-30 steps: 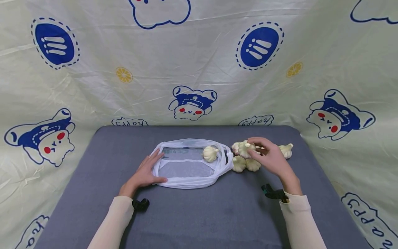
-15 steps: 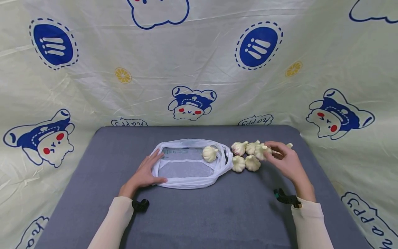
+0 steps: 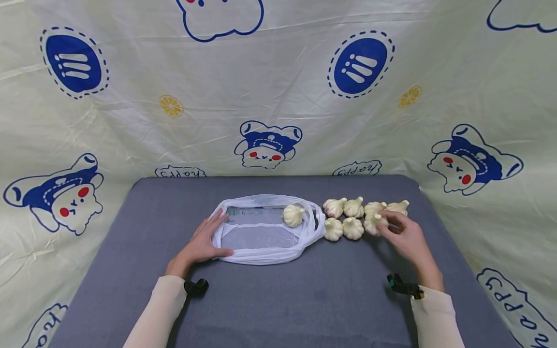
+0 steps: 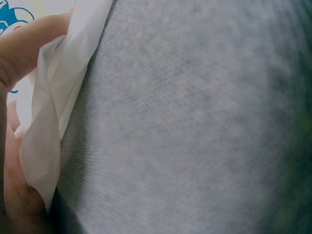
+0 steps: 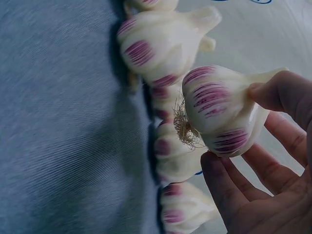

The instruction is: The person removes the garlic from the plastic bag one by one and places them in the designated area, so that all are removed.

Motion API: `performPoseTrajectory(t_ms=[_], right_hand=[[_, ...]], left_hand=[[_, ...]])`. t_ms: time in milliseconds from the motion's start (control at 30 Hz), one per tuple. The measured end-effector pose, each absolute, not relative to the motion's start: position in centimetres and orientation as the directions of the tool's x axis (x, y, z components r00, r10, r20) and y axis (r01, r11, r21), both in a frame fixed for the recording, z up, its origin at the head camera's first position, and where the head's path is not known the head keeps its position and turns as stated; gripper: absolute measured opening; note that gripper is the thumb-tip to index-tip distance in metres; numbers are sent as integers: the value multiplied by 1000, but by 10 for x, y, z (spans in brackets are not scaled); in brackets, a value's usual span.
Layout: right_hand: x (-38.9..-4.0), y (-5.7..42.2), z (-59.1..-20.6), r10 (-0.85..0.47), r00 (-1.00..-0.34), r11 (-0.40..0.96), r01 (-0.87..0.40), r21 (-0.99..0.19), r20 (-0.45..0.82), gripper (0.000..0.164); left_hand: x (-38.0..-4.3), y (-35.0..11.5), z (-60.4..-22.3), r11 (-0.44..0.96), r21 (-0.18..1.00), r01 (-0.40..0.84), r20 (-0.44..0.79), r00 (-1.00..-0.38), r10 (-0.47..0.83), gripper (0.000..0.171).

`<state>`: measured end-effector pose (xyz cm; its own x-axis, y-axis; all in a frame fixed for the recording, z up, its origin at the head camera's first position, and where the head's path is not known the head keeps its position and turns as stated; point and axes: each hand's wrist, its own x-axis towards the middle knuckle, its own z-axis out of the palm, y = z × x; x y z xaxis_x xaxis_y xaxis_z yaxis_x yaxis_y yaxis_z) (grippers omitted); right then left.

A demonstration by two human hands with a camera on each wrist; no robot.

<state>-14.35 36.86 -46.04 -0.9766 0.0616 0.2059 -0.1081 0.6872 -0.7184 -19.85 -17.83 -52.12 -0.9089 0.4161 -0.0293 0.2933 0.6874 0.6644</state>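
A white plastic bag [image 3: 261, 256] lies with its mouth spread into an oval, and one garlic bulb [image 3: 293, 215] sits inside at its right end. At the bag's left rim rests my left hand [image 3: 203, 241], fingers and thumb extended; the left wrist view shows the bag's film [image 4: 44, 141] against them. My right hand [image 3: 406, 237] pinches another garlic bulb [image 5: 219, 109] between thumb and fingers, its purple-streaked, rooted base facing away from the palm. It is held beside the other bulbs, near the front row; whether it touches the cloth I cannot tell.
Several garlic bulbs [image 3: 353, 228] stand in two rows right of the bag, the nearest against its knotted handle side [image 3: 319, 227]. Grey cloth [image 3: 283, 309] covers the table. A printed curtain [image 3: 278, 72] hangs behind the table's back edge.
My right hand has moved right, then slightly toward the front, carrying its garlic bulb from above the left bulbs to the front row's right end. The left hand and bag stay put.
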Motion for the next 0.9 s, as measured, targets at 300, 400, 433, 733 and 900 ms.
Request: performPoseTrajectory(t_ms=[300,400,433,733,900], right_hand=[[-145,378,-483,79,-983,689,-67,-722,166,41],[-145,380,-488,83,-983,685,-63,-726,164,41],[-145,380,-490,87,-983,685,-61,-726,164,42],[-147,380,-498,118,-981,687,-29,-726,151,43],[-149,379,-500,122,-980,682,-34,-730,160,42]], left_hand=[[-198,-179,-521,682,665,303,-14,-908,418,107],[-198,-179,-521,682,667,301,-19,-908,419,107],[-198,-178,-521,683,666,299,-22,-908,419,106],[-199,-178,-521,690,664,290,-33,-910,414,106],[-198,-178,-521,682,670,293,-25,-909,415,106]])
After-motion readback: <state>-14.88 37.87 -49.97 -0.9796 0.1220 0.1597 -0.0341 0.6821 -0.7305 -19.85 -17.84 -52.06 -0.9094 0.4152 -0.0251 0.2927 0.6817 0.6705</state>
